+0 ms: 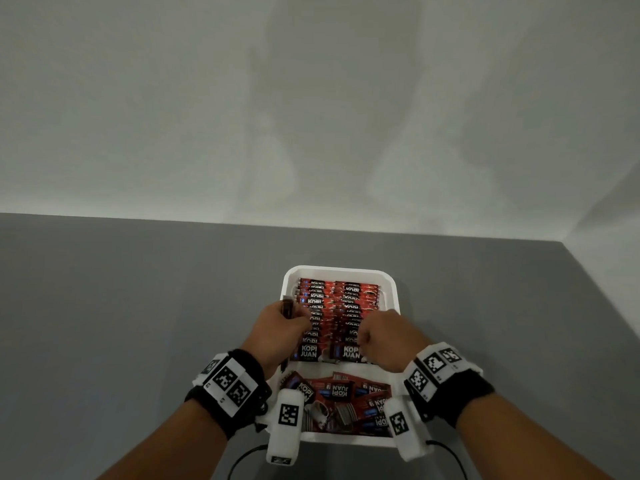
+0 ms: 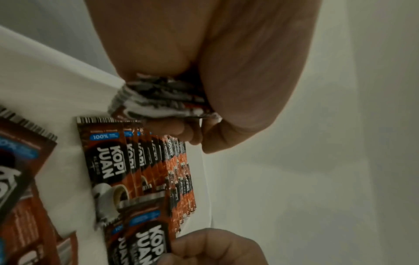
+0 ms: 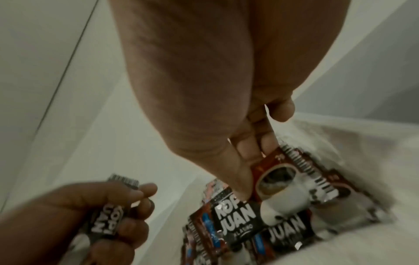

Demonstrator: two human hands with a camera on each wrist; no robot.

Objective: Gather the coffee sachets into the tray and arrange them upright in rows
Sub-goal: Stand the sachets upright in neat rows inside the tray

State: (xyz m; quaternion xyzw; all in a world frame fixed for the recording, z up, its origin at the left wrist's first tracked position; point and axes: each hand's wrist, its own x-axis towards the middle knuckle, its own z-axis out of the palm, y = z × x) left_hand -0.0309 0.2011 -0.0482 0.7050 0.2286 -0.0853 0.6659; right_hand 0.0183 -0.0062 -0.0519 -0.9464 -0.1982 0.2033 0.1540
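A white tray (image 1: 341, 270) on the grey table holds two rows of red coffee sachets (image 1: 323, 306) standing upright. My left hand (image 1: 294, 317) hovers over the left row and grips a small bundle of sachets (image 2: 158, 96) in its curled fingers. My right hand (image 1: 363, 337) is over the near end of the right row, its thumb and fingers (image 3: 240, 172) pinching a single sachet (image 3: 278, 181) by its top edge. The same bundle (image 3: 111, 220) shows in the left hand in the right wrist view.
Just in front of the rows, a second white section (image 1: 346, 439) holds several loose sachets (image 1: 341, 393) lying flat in a jumble. Grey table (image 1: 138, 306) spreads to the left and right, ending at a white wall behind. Cables (image 1: 242, 459) trail near my wrists.
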